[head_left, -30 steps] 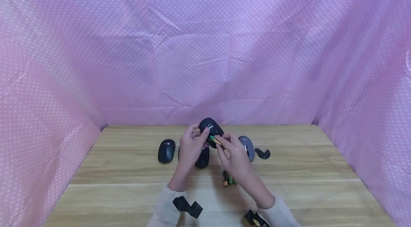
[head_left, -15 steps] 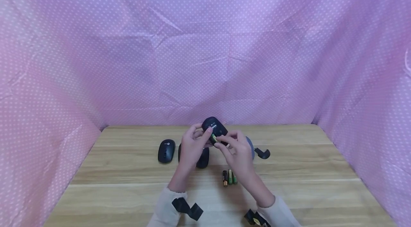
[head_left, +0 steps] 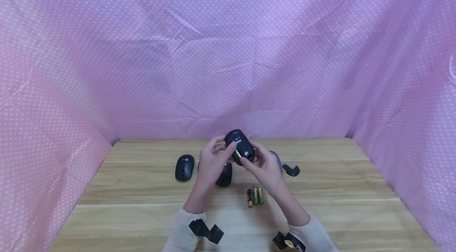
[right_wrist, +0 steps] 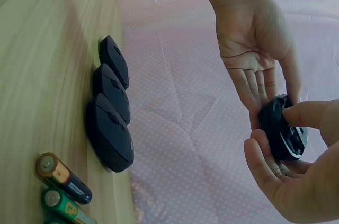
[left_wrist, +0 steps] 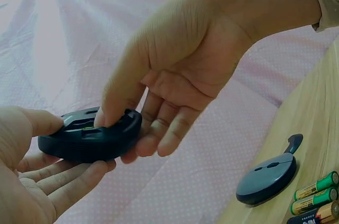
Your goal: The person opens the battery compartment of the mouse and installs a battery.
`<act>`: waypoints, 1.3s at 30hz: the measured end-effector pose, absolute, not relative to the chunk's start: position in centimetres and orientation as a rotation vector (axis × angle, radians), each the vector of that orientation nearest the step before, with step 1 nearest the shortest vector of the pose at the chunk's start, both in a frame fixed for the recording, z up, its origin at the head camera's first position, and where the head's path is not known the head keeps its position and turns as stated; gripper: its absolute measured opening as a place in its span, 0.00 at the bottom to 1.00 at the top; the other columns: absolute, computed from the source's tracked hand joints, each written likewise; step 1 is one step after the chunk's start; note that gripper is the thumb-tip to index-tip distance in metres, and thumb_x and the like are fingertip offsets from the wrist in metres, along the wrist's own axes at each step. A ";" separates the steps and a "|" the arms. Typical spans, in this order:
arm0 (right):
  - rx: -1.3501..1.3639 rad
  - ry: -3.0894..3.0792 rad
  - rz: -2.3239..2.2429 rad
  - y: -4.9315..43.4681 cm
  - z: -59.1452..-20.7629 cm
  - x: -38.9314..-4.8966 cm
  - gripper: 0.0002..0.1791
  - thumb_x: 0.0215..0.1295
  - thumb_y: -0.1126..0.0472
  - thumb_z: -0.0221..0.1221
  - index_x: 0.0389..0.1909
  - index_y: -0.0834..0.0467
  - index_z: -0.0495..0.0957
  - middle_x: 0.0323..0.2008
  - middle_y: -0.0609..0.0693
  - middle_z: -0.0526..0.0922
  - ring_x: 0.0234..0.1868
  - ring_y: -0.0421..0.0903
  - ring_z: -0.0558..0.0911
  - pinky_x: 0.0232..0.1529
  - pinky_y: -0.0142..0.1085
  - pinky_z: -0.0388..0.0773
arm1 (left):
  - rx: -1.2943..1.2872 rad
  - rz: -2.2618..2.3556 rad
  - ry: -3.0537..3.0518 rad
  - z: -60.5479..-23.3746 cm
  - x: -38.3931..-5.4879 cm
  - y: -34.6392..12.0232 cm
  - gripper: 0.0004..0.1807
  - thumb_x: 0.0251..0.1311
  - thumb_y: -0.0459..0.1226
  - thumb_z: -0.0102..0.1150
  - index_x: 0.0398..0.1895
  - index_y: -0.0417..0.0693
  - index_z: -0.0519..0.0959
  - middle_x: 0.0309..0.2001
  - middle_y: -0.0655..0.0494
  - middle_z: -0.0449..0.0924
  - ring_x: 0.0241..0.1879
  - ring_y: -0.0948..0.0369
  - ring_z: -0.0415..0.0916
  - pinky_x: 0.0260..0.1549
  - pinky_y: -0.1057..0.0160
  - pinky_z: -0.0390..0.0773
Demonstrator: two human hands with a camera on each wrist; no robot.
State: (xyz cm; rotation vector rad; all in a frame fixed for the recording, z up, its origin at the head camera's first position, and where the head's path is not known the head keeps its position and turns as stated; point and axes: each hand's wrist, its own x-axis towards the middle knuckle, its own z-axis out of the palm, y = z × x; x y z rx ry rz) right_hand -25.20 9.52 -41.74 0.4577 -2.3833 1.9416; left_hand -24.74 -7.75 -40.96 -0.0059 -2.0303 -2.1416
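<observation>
A black computer mouse (head_left: 239, 138) is held up above the table, its underside turned upward and its battery compartment uncovered. Inside that slot a green battery (head_left: 238, 153) shows, partly covered by thumbs. My left hand (head_left: 213, 161) grips the mouse's left side, thumb on top and fingers beneath. From the other side my right hand (head_left: 268, 168) holds its near right end; in the left wrist view the thumb (left_wrist: 108, 102) presses at the compartment. In the right wrist view, the mouse (right_wrist: 271, 135) sits between both hands, its far side hidden.
Three batteries lie side by side: one black-and-copper (head_left: 250, 198) and two green (head_left: 258, 195). Three black mice (right_wrist: 110, 134) stand in a row at the left. A grey mouse (left_wrist: 267, 178) lies right, partly behind my right hand, beside a curved black cover (head_left: 292, 170).
The green battery, earlier pinched by my right fingers and sticking out at an angle, now lies in the compartment. My right fingers have shifted round the mouse's right side.
</observation>
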 end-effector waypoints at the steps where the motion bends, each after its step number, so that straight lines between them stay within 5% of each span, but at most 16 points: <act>1: 0.446 -2.393 1.952 9.5 -41.8 -25.2 0.29 0.63 0.66 0.69 0.66 0.60 0.74 0.47 0.62 0.87 0.35 0.39 0.84 0.32 0.26 0.83 | -0.012 -2.122 -2.043 -40.9 -24.7 -7.7 0.21 0.65 0.37 0.67 0.59 0.41 0.79 0.43 0.37 0.87 0.31 0.57 0.88 0.38 0.52 0.90; 14: 0.352 -2.430 2.046 9.6 -41.7 -25.3 0.29 0.61 0.67 0.69 0.63 0.60 0.74 0.42 0.62 0.86 0.33 0.42 0.86 0.34 0.30 0.85 | -0.057 -2.111 -2.084 -40.9 -24.8 -8.0 0.21 0.66 0.38 0.67 0.60 0.42 0.79 0.43 0.37 0.88 0.33 0.55 0.89 0.35 0.60 0.90; 29: 0.584 -2.588 1.941 10.9 -41.6 -25.9 0.29 0.64 0.61 0.69 0.65 0.62 0.74 0.41 0.59 0.87 0.35 0.44 0.83 0.36 0.30 0.82 | 0.001 -2.173 -2.099 -41.6 -25.2 -8.6 0.21 0.66 0.38 0.66 0.60 0.40 0.79 0.46 0.37 0.88 0.33 0.57 0.88 0.41 0.49 0.90; 39: 0.512 -2.627 1.615 15.5 -41.2 -27.8 0.18 0.69 0.60 0.65 0.55 0.64 0.80 0.40 0.59 0.87 0.36 0.39 0.83 0.39 0.28 0.82 | 0.047 -2.154 -2.064 -41.7 -25.4 -9.5 0.21 0.67 0.38 0.66 0.59 0.39 0.79 0.45 0.36 0.88 0.30 0.60 0.87 0.35 0.57 0.90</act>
